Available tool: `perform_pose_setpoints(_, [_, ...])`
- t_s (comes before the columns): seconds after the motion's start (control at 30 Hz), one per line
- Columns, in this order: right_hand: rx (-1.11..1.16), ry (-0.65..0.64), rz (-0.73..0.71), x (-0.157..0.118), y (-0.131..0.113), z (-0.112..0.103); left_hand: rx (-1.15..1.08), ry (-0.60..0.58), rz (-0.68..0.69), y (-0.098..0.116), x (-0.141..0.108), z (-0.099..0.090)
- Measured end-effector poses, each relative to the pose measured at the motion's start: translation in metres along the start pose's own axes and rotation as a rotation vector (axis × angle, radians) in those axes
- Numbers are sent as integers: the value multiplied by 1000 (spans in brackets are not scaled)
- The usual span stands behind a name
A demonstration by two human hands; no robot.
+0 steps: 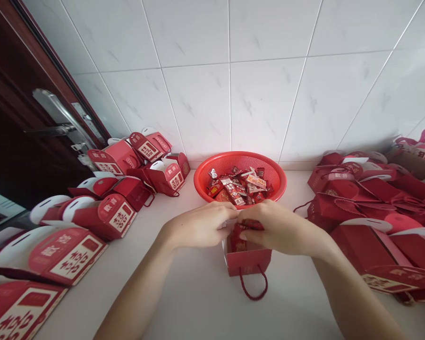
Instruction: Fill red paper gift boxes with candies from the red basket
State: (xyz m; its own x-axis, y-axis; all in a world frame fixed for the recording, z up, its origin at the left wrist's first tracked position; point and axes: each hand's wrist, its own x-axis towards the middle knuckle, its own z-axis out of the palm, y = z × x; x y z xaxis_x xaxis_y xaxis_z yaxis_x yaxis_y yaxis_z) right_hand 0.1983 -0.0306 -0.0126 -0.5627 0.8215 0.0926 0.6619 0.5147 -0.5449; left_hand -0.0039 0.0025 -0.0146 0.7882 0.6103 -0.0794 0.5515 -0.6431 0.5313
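A small red gift box [250, 262] stands on the white surface in front of me, its top unfolded and a red cord handle [254, 286] hanging from its near side. My left hand [202, 224] is closed at the box's far left edge, fingertips pinching near a pale flap. Curled over the box's right side, my right hand [276, 227] has its thumb and fingers round a shiny red candy packet [237, 240] inside the opening. The fingers partly cover the packet and the box's far end. Just beyond both hands sits a red plastic basket [278, 183] of wrapped candies [239, 187].
Red gift boxes with white panels line the left side [120, 222]. More red boxes [368, 245] crowd together on the right. A white tiled wall [265, 104] rises behind the basket. At the far left is a dark door with a metal handle [53, 130].
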Motion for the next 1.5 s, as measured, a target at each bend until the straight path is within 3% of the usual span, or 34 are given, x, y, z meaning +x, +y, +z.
perform_pose_setpoints(0.17, [146, 105, 73, -7, 6, -15, 62, 8, -56, 3, 3, 1])
perform_pose_setpoints(0.3, [220, 124, 27, -7, 3, -11, 4, 32, -69, 5, 5, 4])
perform_pose_setpoints(0.57, [-5, 104, 152, 4, 7, 6, -33, 20, 8, -1, 8, 2])
perform_pose_setpoints(0.9, [-180, 108, 261, 2, 2, 6, -80, 48, 26, -1, 5, 0])
perform_pose_setpoints(1.07, [-222, 179, 321, 0, 4, 2, -92, 79, 38, 0, 4, 1])
perform_pose_setpoints(1.23, [75, 326, 246, -6, -1, -10, 18, 40, -46, 0, 1, 2])
perform_pose_setpoints(1.37, [399, 369, 157, -6, -2, -14, 39, 60, -12, 3, 1, 3])
perform_pose_setpoints(1.5, [616, 343, 185, 1, 1, -12, -48, 214, 41, 8, 4, 3])
